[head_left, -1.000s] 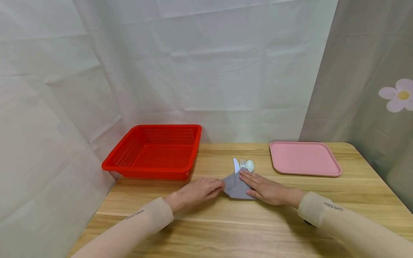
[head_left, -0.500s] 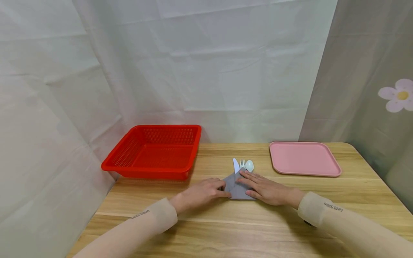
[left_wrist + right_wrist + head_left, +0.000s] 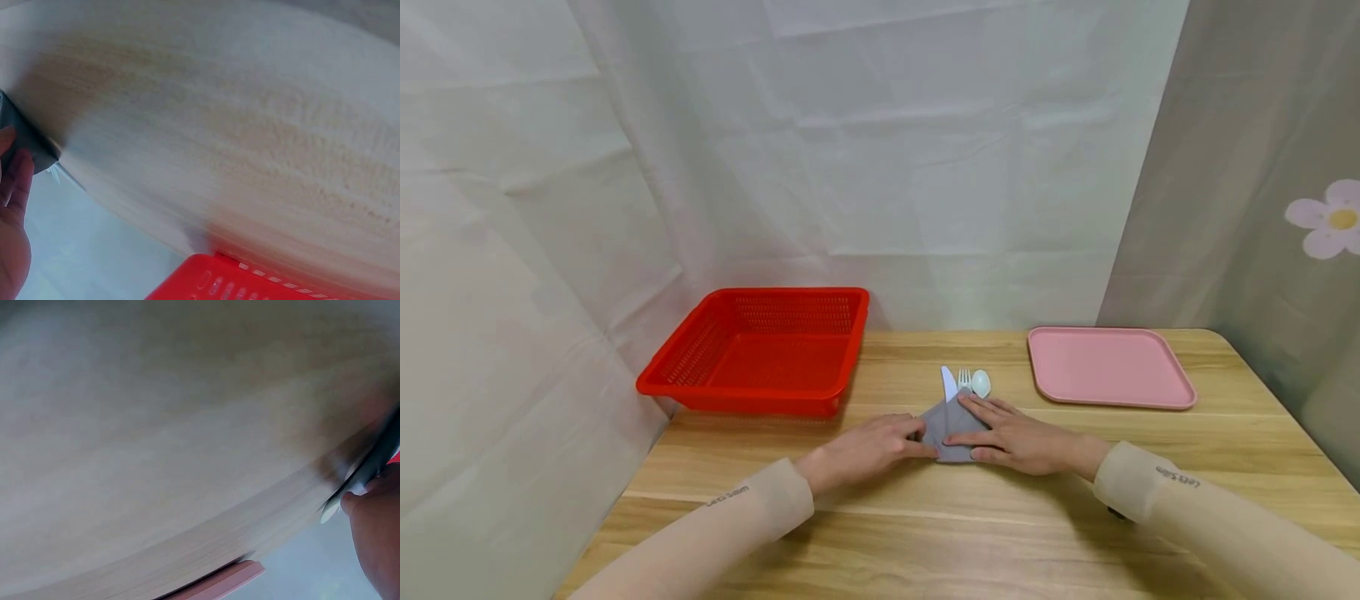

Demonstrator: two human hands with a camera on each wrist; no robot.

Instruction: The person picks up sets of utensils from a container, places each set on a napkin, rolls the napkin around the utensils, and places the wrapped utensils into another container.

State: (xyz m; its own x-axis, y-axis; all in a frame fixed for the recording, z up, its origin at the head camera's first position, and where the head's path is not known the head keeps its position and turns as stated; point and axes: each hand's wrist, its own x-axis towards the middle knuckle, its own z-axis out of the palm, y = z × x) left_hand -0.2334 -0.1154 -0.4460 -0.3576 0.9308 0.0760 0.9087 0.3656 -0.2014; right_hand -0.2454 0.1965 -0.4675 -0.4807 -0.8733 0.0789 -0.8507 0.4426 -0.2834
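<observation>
A grey cloth napkin (image 3: 957,429), folded to a pointed top, lies on the wooden table. From its upper edge stick out a white plastic knife (image 3: 949,383), a fork (image 3: 964,380) and a spoon (image 3: 981,383); their lower parts are hidden under the cloth. My left hand (image 3: 880,450) pinches the napkin's left edge between thumb and bent fingers. My right hand (image 3: 1018,437) presses on the right side with its fingers spread out. Dark cloth (image 3: 28,140) shows beneath the fingers in the left wrist view, and the spoon's tip (image 3: 330,511) appears near the hand in the right wrist view.
A red plastic basket (image 3: 831,400) with slotted walls stands at the back left. At the back right lies a pink tray (image 3: 1105,367). Pale curtains (image 3: 925,167) hang behind and beside the wooden table (image 3: 925,550).
My left thumb has come down along the napkin's lower left edge, which now lies flatter. My right index finger has spread away from the others, down over the cloth.
</observation>
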